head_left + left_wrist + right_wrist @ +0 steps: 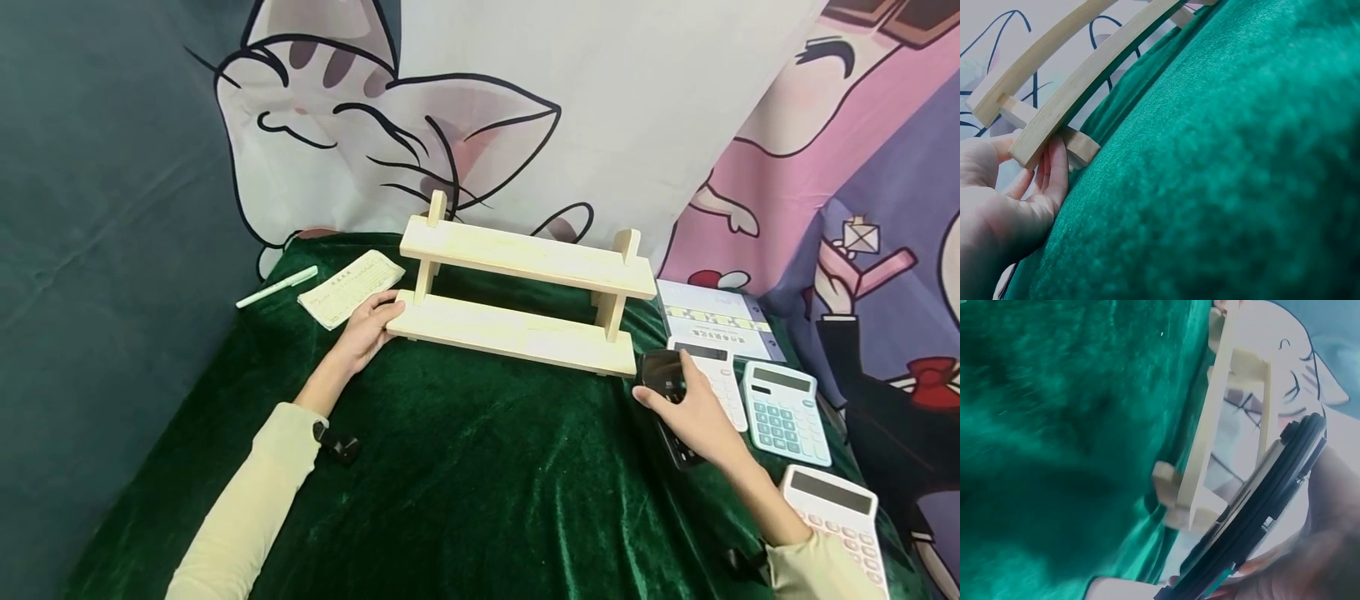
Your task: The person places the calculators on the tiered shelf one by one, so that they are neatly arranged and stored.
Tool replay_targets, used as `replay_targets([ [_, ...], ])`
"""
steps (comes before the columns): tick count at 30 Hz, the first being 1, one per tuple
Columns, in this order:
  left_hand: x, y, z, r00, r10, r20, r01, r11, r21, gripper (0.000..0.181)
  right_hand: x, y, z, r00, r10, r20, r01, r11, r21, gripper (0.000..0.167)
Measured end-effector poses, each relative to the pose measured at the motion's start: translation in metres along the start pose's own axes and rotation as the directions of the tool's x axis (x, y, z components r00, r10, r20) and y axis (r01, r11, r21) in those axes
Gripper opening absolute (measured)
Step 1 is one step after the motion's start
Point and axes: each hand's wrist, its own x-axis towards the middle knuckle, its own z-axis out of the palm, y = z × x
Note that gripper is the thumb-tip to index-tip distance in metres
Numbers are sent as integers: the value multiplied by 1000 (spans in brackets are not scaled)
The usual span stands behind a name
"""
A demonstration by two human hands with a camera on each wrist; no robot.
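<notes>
A pale wooden two-tier shelf [517,329] stands on the green velvet cloth. At the left end of its lower board, my left hand [367,329] grips the wood. In the left wrist view the thumb lies behind the board [1054,125] and the fingers reach underneath. Beyond the shelf's right end, my right hand [701,412] holds a black calculator [662,372] with a glossy top part and dark keys. The right wrist view shows the black calculator [1254,512] edge-on, tilted, with fingers around its far side; part of that grip is hidden.
Right of the hand lie a white calculator [726,390], a blue-and-white calculator [787,417], a pink-keyed calculator [832,508] and a white box-like item [716,312]. A paper pad [348,290] and a pale pen [277,286] lie left. A printed curtain [600,100] hangs behind.
</notes>
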Motion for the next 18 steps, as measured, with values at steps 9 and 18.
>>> replay_targets([
  [9,-1,1,0,1000,-4,-1,4,1000,-18,58,16,-40,-8,995,-95,14,94,995,25,108],
  [18,-1,1,0,1000,-2,6,2,1000,-17,58,33,-79,-18,977,-185,109,175,980,93,96],
])
